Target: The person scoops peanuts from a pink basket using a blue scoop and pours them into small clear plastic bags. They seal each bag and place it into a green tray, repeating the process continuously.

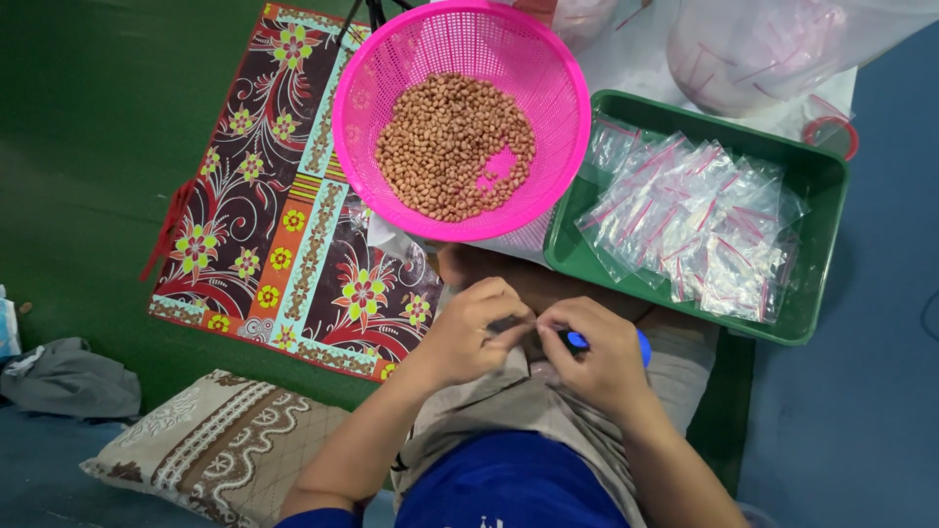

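My left hand (pixel 474 328) and my right hand (pixel 599 360) meet fingertip to fingertip over my lap. Between them the left fingers pinch a small pale thing (pixel 528 330), too small to name. A blue object (pixel 577 340) lies in my right palm, with both of its ends showing past the hand. Just beyond the hands stands a pink mesh basket (pixel 391 68) holding a heap of brown peanuts (pixel 455 147). To its right, a green tray (pixel 817 176) carries a pile of small clear zip bags (pixel 694 220) with red seal lines.
A patterned floral mat (pixel 284 225) lies on the green floor at the left, a brown cushion (pixel 220 445) sits near my left elbow, and grey cloth (pixel 68 376) is at the far left. Large clear plastic bags (pixel 763 44) sit behind the tray. Blue floor is on the right.
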